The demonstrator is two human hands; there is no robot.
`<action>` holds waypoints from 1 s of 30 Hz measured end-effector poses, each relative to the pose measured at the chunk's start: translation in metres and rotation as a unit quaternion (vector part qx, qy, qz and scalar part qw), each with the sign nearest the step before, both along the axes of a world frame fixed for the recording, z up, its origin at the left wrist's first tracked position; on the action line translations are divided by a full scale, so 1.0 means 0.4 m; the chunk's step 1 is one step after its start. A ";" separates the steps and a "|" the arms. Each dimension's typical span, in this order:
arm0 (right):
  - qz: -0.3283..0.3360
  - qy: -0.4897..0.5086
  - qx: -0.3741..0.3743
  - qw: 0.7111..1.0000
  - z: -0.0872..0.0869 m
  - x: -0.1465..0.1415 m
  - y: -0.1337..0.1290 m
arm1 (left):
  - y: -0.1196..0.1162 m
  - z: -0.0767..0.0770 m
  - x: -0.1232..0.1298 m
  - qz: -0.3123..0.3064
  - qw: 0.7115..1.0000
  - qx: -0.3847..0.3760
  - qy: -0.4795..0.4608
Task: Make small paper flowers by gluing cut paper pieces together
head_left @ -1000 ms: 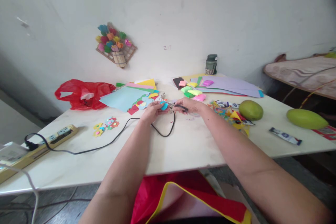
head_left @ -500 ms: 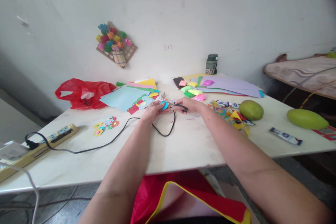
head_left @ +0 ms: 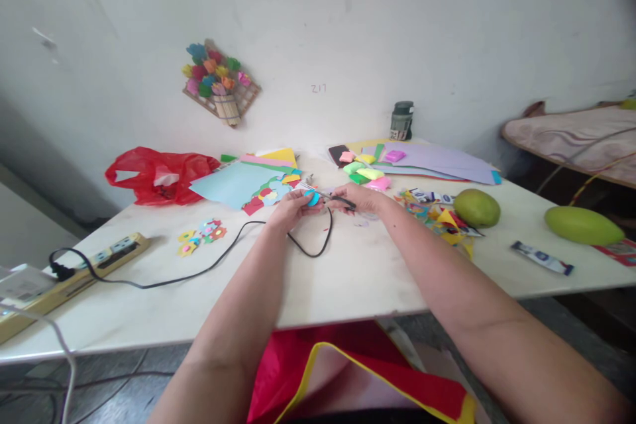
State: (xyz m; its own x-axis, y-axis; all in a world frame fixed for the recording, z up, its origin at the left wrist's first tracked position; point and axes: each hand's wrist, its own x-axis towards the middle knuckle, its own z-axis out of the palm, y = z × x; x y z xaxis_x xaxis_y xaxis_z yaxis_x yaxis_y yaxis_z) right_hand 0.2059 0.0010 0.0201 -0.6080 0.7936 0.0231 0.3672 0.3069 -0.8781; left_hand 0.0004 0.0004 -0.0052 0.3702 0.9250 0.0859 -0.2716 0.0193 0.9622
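At the centre of the frame, the left hand (head_left: pixel 293 208) pinches a small bright-blue paper cutout (head_left: pixel 313 198) between thumb and fingers. Just to its right, the right hand (head_left: pixel 366 198) is closed around the dark handles of a pair of metal scissors (head_left: pixel 342 200). The blades point left, toward the cutout; whether they touch it is too small to tell. Both forearms reach up from the bottom of the frame over a white smooth-topped table (head_left: pixel 342 285).

A thin black cable (head_left: pixel 144 287) runs from a yellowish power strip (head_left: pixel 106 266) at the lower left, passes behind the left wrist and loops just below the hands. Above the cable, at the left, lies a cluster of small multicoloured paper flowers (head_left: pixel 187 248). Farther up are a crumpled red plastic bag (head_left: pixel 186 179) and, between it and the left hand, a pale-blue paper sheet (head_left: pixel 228 185) over other coloured sheets.

Right of centre, just above the right hand, soft-looking pink, yellow and green packets (head_left: pixel 370 173) lie together beside broad lilac paper sheets (head_left: pixel 437 160). Bright coloured scraps (head_left: pixel 442 222) lie to the right of the right wrist, touching or close to a rounded green fruit (head_left: pixel 477 208). Near the right edge of the frame rest a longer, smooth green fruit (head_left: pixel 582 224) and a white-and-blue tube (head_left: pixel 542 258).
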 end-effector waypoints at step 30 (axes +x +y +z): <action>-0.008 -0.019 -0.024 0.999 0.008 0.045 0.011 | -0.004 0.010 -0.004 0.022 1.000 0.001 0.010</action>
State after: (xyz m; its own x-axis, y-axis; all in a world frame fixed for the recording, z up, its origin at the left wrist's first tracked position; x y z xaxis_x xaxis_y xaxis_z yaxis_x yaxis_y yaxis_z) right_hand 0.2240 0.0053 0.0231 -0.5954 0.8025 -0.0383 0.4043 0.2581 -0.8775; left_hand -0.0011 -0.0014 -0.0012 0.3317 0.9399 0.0815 -0.2534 0.0055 0.9673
